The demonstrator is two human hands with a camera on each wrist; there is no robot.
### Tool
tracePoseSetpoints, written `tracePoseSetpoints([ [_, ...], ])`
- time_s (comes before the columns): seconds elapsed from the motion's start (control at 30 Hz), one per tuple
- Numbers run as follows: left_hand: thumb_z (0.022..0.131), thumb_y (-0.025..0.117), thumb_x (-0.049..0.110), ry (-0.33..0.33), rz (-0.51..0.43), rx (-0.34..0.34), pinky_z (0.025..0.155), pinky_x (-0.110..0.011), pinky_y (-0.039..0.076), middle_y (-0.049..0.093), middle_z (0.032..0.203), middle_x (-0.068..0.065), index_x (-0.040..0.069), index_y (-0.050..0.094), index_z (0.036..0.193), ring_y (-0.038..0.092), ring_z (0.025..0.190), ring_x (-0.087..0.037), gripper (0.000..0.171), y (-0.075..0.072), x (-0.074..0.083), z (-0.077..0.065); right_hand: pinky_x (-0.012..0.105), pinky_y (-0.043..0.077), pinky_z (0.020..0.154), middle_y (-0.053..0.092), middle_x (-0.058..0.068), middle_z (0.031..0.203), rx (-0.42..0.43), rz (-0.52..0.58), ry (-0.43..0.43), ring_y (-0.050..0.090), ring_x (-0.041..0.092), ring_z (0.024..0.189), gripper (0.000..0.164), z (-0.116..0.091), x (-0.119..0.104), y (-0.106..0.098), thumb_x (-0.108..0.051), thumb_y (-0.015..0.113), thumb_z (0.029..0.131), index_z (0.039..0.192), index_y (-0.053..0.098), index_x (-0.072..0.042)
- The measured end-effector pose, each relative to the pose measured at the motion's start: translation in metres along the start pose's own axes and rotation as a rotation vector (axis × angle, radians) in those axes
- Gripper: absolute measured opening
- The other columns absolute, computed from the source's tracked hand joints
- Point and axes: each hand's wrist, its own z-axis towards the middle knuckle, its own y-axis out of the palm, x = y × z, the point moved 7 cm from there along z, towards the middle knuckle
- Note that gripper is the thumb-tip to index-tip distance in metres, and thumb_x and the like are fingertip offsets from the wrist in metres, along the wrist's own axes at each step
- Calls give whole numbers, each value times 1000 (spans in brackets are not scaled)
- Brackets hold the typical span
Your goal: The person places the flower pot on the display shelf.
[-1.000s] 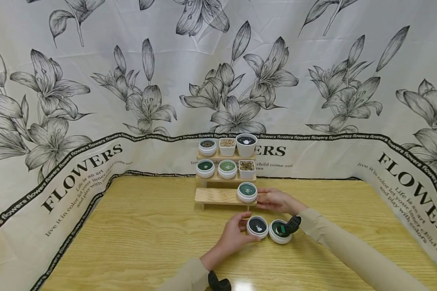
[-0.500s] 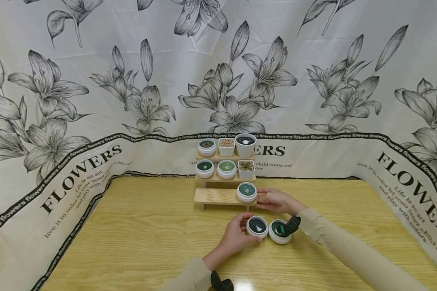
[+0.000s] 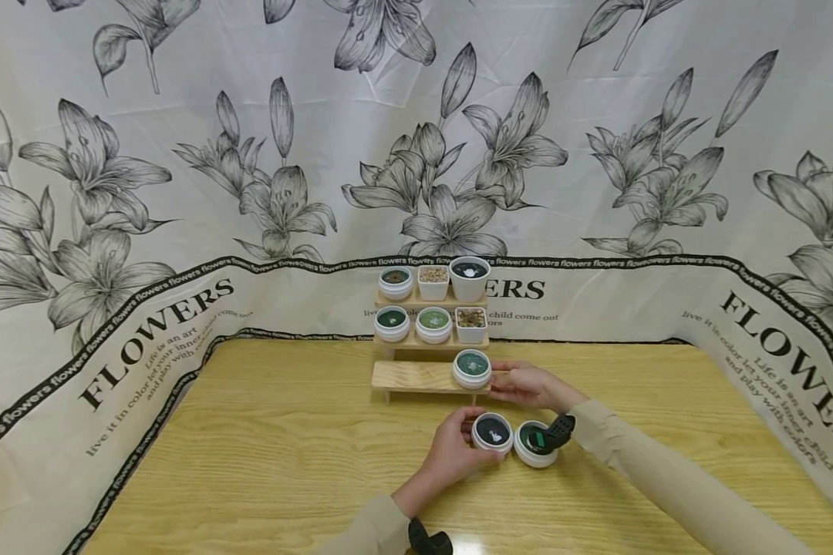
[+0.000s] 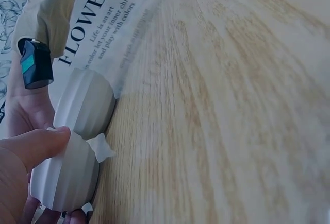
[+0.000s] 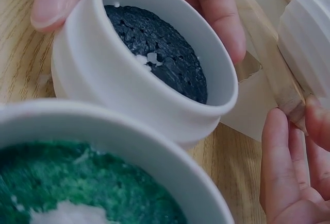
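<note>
My left hand (image 3: 454, 447) grips a small white ribbed pot (image 4: 64, 175) on the table, thumb on the near side and fingers round the far side. The pot has a dark, almost black filling (image 5: 160, 54) with white bits. Right beside it stands a second white pot (image 3: 537, 456) with a dark green filling, under my right wrist. My right hand (image 3: 527, 385) pinches the right end of the lowest shelf (image 3: 409, 376) of a wooden tiered stand, fingertips at the board's edge (image 5: 294, 103). Close to that thumb, a pot with teal filling (image 3: 472, 368) sits on the shelf.
On the middle tier (image 3: 430, 344) stand two round pots and a square pot with brown pebbles (image 3: 470, 324). The top tier (image 3: 426, 301) bears a round pot, a square pot and a taller pot (image 3: 469, 281). A flower-print cloth (image 3: 305, 301) hangs behind the table.
</note>
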Motion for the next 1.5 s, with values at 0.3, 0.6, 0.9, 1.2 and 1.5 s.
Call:
tracePoseSetpoints([
  [0.3,64,86,3,-20,43,19,75,-15,51,66,107,-12,-4,57,120,60,85,-3,64,0,0,2,27,54,92,61,4,98,18,17,12,63,9,88,67,0,1,-2,13,41,90,148,7,14],
  [0.6,63,86,3,-25,59,29,71,-16,52,67,105,-13,-5,57,121,60,82,-4,65,-4,1,-1,28,53,94,62,2,98,-9,22,0,63,8,91,67,1,2,-1,12,41,91,148,5,14],
  [0.9,62,88,6,-5,107,56,71,-16,52,67,104,-13,-6,58,120,62,81,-6,67,-13,2,-6,22,56,85,61,-3,92,10,11,-2,61,4,85,68,1,1,-1,12,40,91,148,4,14],
  [1.2,62,89,11,17,153,97,69,-16,53,62,104,-8,1,61,116,60,80,-3,62,-29,1,-17,23,55,87,62,-3,94,-2,3,-6,62,4,87,68,1,3,-2,11,41,91,148,3,14],
  [1.5,62,89,10,33,154,104,70,-16,54,61,107,-11,1,60,118,62,85,-10,64,-51,6,-28,24,55,88,60,-2,92,6,23,3,61,5,85,69,-1,0,0,12,42,92,148,3,13],
])
